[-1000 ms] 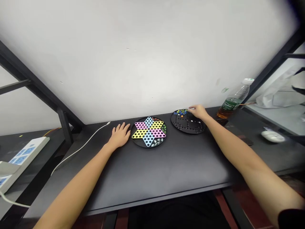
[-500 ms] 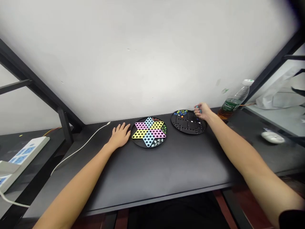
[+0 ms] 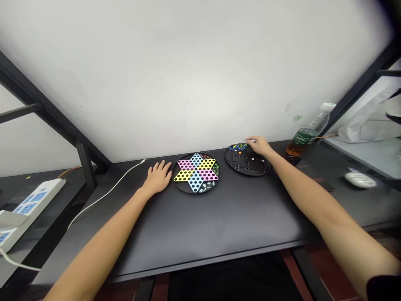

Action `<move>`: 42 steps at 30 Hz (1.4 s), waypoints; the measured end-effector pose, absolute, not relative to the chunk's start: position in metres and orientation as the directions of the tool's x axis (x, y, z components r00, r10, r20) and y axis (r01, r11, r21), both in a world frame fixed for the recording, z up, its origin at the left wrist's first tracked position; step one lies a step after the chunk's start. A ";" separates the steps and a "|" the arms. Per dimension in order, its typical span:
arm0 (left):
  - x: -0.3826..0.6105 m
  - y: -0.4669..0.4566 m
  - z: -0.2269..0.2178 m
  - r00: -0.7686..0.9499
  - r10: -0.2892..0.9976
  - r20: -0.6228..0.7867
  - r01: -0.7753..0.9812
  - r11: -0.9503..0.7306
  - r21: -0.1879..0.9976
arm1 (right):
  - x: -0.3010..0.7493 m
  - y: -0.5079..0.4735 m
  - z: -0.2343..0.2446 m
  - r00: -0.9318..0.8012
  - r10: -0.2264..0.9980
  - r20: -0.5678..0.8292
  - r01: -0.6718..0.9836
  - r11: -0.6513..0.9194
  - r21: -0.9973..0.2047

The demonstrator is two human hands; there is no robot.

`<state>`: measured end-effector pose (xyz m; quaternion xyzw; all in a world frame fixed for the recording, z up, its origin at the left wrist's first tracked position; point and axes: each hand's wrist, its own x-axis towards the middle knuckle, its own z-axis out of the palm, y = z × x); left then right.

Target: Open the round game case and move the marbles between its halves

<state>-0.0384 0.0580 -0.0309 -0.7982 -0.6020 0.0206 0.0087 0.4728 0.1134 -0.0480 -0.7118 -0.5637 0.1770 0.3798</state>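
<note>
My left hand [image 3: 157, 177] rests flat on the dark table, fingers spread, beside a round Chinese checkers board [image 3: 196, 172]. That board has a pink, yellow and blue star of holes, with red, green and clear marbles in the rim pockets on its right side. At the far right, my right hand [image 3: 258, 145] reaches palm down over the back edge of a round black tray [image 3: 247, 167]. Its fingers are curled together; whatever they hold is hidden. Just left of the fingertips lie several blue and yellow marbles [image 3: 238, 147]. An orange marble [image 3: 239, 152] and a few white ones sit on the tray.
A bottle of brown drink [image 3: 302, 140] with a green label stands right of my right forearm. A white mouse [image 3: 360, 180] lies farther right. On the left are a white cable [image 3: 106, 196] and a power strip [image 3: 34, 205]. A white wall rises behind the table.
My right hand has moved left and turned palm down, from the tray's right back edge toward the marble cluster. Blue marbles seen at its fingers before are out of sight. My left hand stays put.
</note>
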 end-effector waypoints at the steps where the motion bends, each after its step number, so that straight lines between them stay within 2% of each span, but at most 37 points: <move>1: -0.038 0.058 -0.031 0.275 0.961 -0.022 0.961 -0.275 -0.036 | 0.473 0.114 -0.049 0.235 0.952 0.195 0.736 -0.043 -0.676; 3: -0.038 0.058 -0.030 0.276 0.961 -0.021 0.961 -0.276 -0.029 | 0.473 0.113 -0.050 0.110 0.973 0.201 0.848 0.013 -0.530; 5: -0.037 0.057 -0.030 0.275 0.961 -0.023 0.961 -0.276 -0.026 | 0.475 0.111 -0.049 0.060 0.981 0.185 0.911 0.022 -0.413; 10: -0.037 0.057 -0.028 0.278 0.960 -0.024 0.960 -0.278 -0.028 | 0.479 0.110 -0.046 0.047 0.988 0.150 0.954 0.000 -0.301; 14: -0.037 0.056 -0.027 0.273 0.962 -0.024 0.961 -0.274 -0.026 | 0.481 0.111 -0.041 0.018 0.993 0.121 0.962 0.016 -0.272; 19: -0.037 0.056 -0.028 0.277 0.961 -0.024 0.961 -0.277 -0.017 | 0.486 0.107 -0.030 0.075 0.997 -0.005 0.918 -0.071 -0.389; 22: -0.038 0.057 -0.028 0.279 0.960 -0.027 0.960 -0.279 -0.019 | 0.488 0.098 -0.023 0.123 0.986 -0.114 0.771 -0.167 -0.615; 25: -0.038 0.057 -0.029 0.278 0.960 -0.031 0.960 -0.278 -0.019 | 0.486 0.086 -0.011 0.053 0.975 -0.217 0.375 -0.221 -0.900; 27: -0.037 0.057 -0.029 0.276 0.961 -0.032 0.961 -0.276 -0.015 | 0.484 0.079 -0.001 -0.029 0.980 -0.197 0.083 -0.194 -0.977; 30: -0.038 0.057 -0.029 0.274 0.961 -0.030 0.961 -0.275 -0.014 | 0.481 0.070 0.016 0.002 0.995 -0.103 -0.175 -0.101 -0.979; 32: -0.038 0.058 -0.030 0.277 0.961 -0.025 0.961 -0.277 -0.018 | 0.479 0.067 0.023 0.044 0.997 -0.066 -0.255 -0.052 -0.966; 35: -0.039 0.059 -0.031 0.280 0.960 -0.023 0.960 -0.280 -0.024 | 0.474 0.068 0.025 0.006 0.998 -0.056 -0.356 -0.051 -0.933; 38: -0.039 0.059 -0.032 0.277 0.960 -0.026 0.960 -0.278 -0.021 | 0.462 0.075 0.021 -0.051 0.990 -0.135 -0.410 -0.144 -0.901; 42: -0.039 0.059 -0.032 0.277 0.961 -0.023 0.960 -0.278 -0.020 | 0.431 0.085 0.014 -0.038 0.960 -0.279 -0.348 -0.274 -0.896</move>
